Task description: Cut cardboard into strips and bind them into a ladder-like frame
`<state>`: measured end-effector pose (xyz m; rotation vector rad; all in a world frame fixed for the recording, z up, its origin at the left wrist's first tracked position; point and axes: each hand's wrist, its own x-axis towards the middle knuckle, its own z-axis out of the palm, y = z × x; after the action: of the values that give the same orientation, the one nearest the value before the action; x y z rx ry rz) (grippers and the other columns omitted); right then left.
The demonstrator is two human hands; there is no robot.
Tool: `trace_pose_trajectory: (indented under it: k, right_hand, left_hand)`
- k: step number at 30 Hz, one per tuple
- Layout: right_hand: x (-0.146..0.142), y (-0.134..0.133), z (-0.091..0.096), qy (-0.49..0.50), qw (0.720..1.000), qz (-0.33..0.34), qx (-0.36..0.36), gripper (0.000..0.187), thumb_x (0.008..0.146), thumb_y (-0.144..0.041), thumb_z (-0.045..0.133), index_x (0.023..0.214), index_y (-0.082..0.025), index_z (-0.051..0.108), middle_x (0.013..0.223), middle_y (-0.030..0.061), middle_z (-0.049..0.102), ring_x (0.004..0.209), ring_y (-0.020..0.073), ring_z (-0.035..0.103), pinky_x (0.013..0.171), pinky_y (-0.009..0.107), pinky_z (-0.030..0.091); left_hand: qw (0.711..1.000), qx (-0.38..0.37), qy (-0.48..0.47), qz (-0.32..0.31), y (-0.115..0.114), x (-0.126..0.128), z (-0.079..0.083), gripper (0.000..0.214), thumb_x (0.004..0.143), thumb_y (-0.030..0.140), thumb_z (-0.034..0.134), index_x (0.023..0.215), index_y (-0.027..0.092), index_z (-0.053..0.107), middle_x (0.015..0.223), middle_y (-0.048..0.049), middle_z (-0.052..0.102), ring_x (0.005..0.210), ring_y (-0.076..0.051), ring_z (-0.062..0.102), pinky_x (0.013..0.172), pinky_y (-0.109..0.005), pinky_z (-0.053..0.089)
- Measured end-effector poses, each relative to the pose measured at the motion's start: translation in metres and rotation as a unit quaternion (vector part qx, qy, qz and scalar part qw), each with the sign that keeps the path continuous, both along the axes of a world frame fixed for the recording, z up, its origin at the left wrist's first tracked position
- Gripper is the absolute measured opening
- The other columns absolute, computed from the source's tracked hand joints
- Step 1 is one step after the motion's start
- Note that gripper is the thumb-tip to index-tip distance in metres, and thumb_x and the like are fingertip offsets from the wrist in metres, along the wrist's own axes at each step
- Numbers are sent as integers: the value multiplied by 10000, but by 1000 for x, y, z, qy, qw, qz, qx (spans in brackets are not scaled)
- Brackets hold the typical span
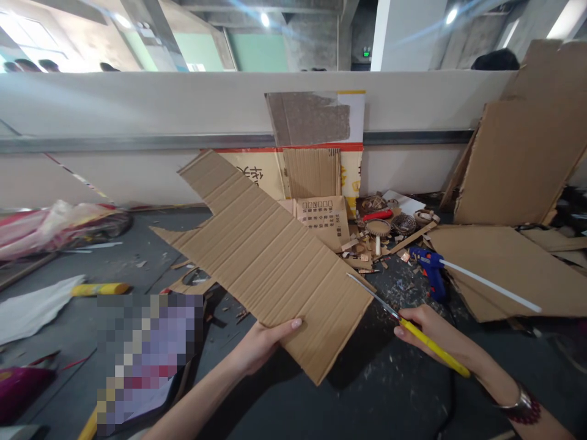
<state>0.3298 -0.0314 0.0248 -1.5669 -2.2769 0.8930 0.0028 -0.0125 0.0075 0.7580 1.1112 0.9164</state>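
Note:
My left hand (263,345) grips the near edge of a long corrugated cardboard sheet (261,250), thumb on top, holding it tilted above the dark table. My right hand (431,333) is closed on a yellow-handled cutting tool (403,321). Its thin metal blade points up and left, with the tip touching the sheet's right edge near the lower corner.
A blue glue gun (428,269) with a white glue stick lies right of the sheet. Small woven baskets and cardboard scraps (380,235) litter the back middle. Large cardboard sheets (513,165) lean at the right. A yellow tube (98,289) and plastic bags (55,226) lie left.

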Motion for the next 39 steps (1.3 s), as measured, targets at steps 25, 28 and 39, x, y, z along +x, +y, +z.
trace_pose_trajectory:
  k: [25, 28, 39]
  right_hand:
    - [-11, -13, 13, -58, 997, -39, 43, 409, 838, -520, 405, 655, -170, 510, 611, 18, 581, 554, 119, 500, 536, 233, 303]
    - [-11, -13, 12, -59, 996, -43, 43, 405, 836, -522, 408, 658, -175, 515, 605, 16, 582, 545, 117, 501, 534, 231, 301]
    - [-9, -10, 11, -61, 995, -33, 70, 388, 845, -481, 411, 629, -170, 495, 569, 10, 536, 525, 106, 469, 520, 223, 291]
  left_hand:
    - [992, 46, 46, -108, -10, 3, -6, 603, 609, 401, 739, 1141, 161, 587, 1081, -129, 646, 1104, -319, 517, 977, -465, 360]
    - [994, 39, 34, -100, -9, 3, -5, 638, 599, 394, 748, 1168, 167, 567, 1130, -128, 622, 1104, -314, 519, 980, -453, 363]
    - [993, 48, 60, -89, -7, 0, -8, 673, 590, 407, 753, 1187, 169, 551, 1166, -131, 602, 1135, -317, 496, 1012, -446, 331]
